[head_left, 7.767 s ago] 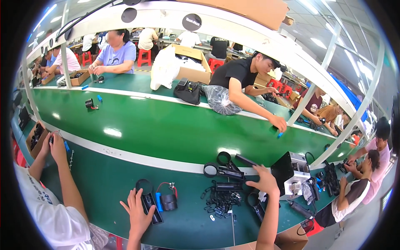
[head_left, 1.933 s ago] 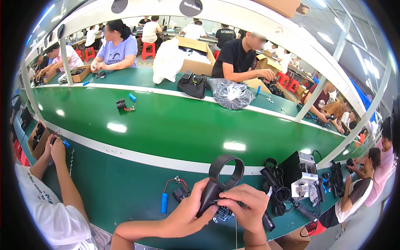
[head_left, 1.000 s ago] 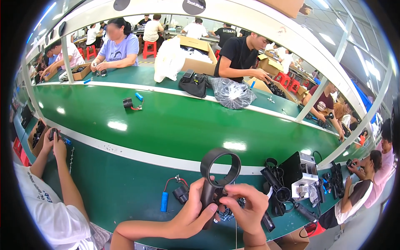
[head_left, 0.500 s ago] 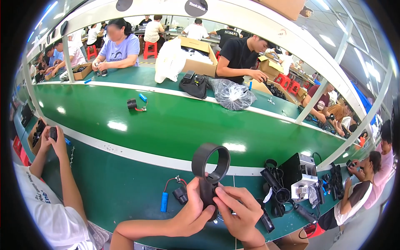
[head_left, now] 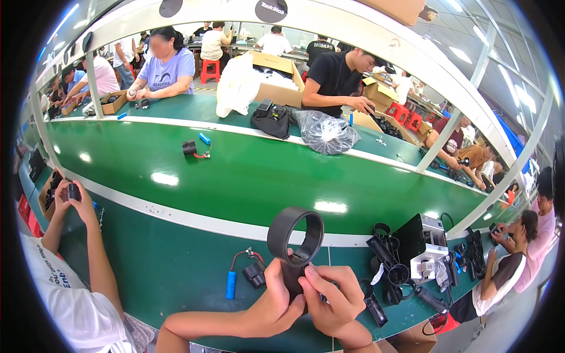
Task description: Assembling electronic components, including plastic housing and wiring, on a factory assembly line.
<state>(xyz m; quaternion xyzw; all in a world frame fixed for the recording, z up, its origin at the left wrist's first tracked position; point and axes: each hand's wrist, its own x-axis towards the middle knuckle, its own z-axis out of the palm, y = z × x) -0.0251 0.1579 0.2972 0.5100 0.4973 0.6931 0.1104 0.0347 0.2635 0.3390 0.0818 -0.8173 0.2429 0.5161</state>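
The left hand [head_left: 266, 309] has its fingers curled around the handle of a black ring-headed housing [head_left: 278, 238], which is raised over the near edge of the bench [head_left: 176, 265], ring uppermost and open toward the right. Palm and thumb cover most of the handle, so its lower end is hard to make out. The right hand [head_left: 332, 299] sets thumb and index finger close together against the handle just under the ring; whether they pinch some small part there I cannot tell, as the fingertips hide the spot. Both hands also block the strip of bench behind them.

Left of the hands, between the bench's near and far edges, lie a blue cylinder [head_left: 231, 285] and a black round part [head_left: 255, 274], linked by a thin red wire [head_left: 238, 254]; the round part is just beside the left wrist. To the right, a black trough-shaped piece [head_left: 375, 310] lies toward the near edge. Farther back, toward the far edge, black housings [head_left: 385, 253] overlap so much that their outlines merge, next to a black-and-silver machine [head_left: 426, 247]. A co-worker's forearms cross the bench's left end, the torso partly lost in the dark rim.
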